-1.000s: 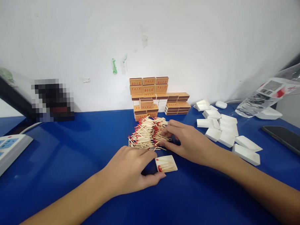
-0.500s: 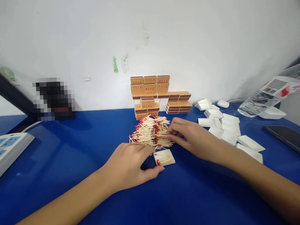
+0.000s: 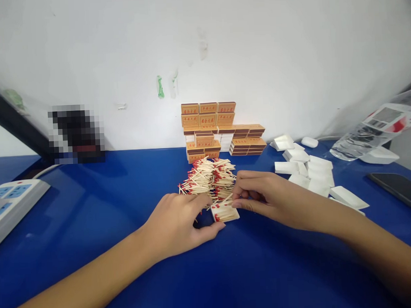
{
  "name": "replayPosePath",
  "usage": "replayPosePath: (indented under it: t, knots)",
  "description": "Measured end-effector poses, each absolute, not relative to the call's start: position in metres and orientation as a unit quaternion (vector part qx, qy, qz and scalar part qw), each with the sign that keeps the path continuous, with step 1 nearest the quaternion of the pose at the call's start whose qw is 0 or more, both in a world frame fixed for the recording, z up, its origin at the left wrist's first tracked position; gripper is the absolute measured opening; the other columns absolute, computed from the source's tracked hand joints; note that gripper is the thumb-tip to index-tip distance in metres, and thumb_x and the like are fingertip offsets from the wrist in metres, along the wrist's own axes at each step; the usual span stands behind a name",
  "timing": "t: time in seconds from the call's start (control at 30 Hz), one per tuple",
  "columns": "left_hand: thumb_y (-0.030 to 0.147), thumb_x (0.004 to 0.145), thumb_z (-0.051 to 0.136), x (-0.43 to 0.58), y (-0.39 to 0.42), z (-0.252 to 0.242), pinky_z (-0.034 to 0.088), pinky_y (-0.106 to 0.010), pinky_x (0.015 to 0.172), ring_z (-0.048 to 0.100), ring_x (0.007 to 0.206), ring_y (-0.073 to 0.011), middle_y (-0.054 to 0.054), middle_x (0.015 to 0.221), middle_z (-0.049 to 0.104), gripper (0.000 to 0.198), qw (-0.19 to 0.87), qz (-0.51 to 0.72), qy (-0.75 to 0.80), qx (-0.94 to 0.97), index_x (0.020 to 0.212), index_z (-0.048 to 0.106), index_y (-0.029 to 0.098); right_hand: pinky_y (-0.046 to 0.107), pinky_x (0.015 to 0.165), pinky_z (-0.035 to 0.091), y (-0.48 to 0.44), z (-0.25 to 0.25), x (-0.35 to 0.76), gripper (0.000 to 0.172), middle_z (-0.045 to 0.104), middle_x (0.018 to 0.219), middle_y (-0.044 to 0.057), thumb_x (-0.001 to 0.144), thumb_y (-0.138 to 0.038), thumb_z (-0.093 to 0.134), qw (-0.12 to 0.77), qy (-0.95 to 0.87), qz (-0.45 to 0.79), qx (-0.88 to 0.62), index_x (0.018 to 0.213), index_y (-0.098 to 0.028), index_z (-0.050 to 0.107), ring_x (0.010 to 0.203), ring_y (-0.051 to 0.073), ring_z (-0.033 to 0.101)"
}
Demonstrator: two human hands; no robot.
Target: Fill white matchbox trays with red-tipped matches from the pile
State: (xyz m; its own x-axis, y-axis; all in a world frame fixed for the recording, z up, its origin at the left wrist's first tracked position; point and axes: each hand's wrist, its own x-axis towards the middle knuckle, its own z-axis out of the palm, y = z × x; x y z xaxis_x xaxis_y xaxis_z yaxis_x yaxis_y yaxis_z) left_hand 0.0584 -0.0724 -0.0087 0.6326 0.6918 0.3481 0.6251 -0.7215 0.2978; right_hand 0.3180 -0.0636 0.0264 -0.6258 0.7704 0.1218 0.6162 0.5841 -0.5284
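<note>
A pile of red-tipped matches (image 3: 209,180) lies on the blue table (image 3: 92,213). In front of it sits a small white tray (image 3: 225,213) partly filled with matches. My left hand (image 3: 176,225) holds that tray from its left side, thumb at the near edge and fingers curled at the far corner. My right hand (image 3: 262,197) hovers over the tray's right edge, fingers pinched on a few matches taken from the pile.
Orange matchbox sleeves (image 3: 209,120) are stacked against the white wall. Several empty white trays (image 3: 308,172) lie to the right. A power strip (image 3: 10,203) sits far left, a dark phone (image 3: 397,188) and a plastic bag (image 3: 375,133) far right.
My right hand has drawn back from the pile toward the tray with matches pinched. The tray and my left hand shifted slightly toward the pile.
</note>
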Motion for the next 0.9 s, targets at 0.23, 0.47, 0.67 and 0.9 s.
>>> replayPosePath:
  t: [0.23,0.47,0.67,0.9]
  knots:
    - [0.044,0.090,0.073,0.059,-0.073,-0.008,0.034,-0.028,0.052,0.055,0.050,-0.0142,0.005,0.062,0.063,0.024,0.079,0.221,0.359,0.903,0.097,0.071,0.021,0.028,0.071,0.046,-0.070,0.017,0.309,0.013,0.066,0.097,0.003,0.102,-0.028,0.064,0.163,-0.882,0.231,-0.378,0.093,-0.022,0.071,0.082,0.016,0.062]
    - [0.042,0.091,0.073,0.059,-0.074,-0.008,0.038,-0.028,0.053,0.060,0.053,-0.0141,0.004,0.069,0.069,0.023,0.086,0.219,0.350,0.907,0.100,0.071,0.022,0.026,0.069,0.046,-0.072,0.015,0.306,0.008,0.066,0.097,0.003,0.100,-0.029,0.068,0.192,-0.877,0.234,-0.374,0.099,-0.022,0.071,0.081,0.015,0.062]
    - [0.041,0.090,0.074,0.060,-0.074,-0.006,0.042,-0.028,0.053,0.062,0.055,-0.0145,0.004,0.072,0.071,0.021,0.089,0.212,0.341,0.911,0.095,0.070,0.021,0.027,0.075,0.050,-0.073,0.013,0.300,0.009,0.067,0.102,0.004,0.101,-0.023,0.067,0.186,-0.874,0.281,-0.349,0.098,-0.023,0.075,0.086,0.015,0.064]
    - [0.044,0.090,0.074,0.059,-0.074,-0.007,0.041,-0.028,0.052,0.062,0.055,-0.0147,0.003,0.071,0.071,0.024,0.075,0.212,0.337,0.915,0.089,0.069,0.020,0.026,0.071,0.049,-0.073,0.011,0.299,0.013,0.066,0.099,0.003,0.102,-0.026,0.065,0.176,-0.874,0.289,-0.350,0.092,-0.021,0.072,0.082,0.014,0.063]
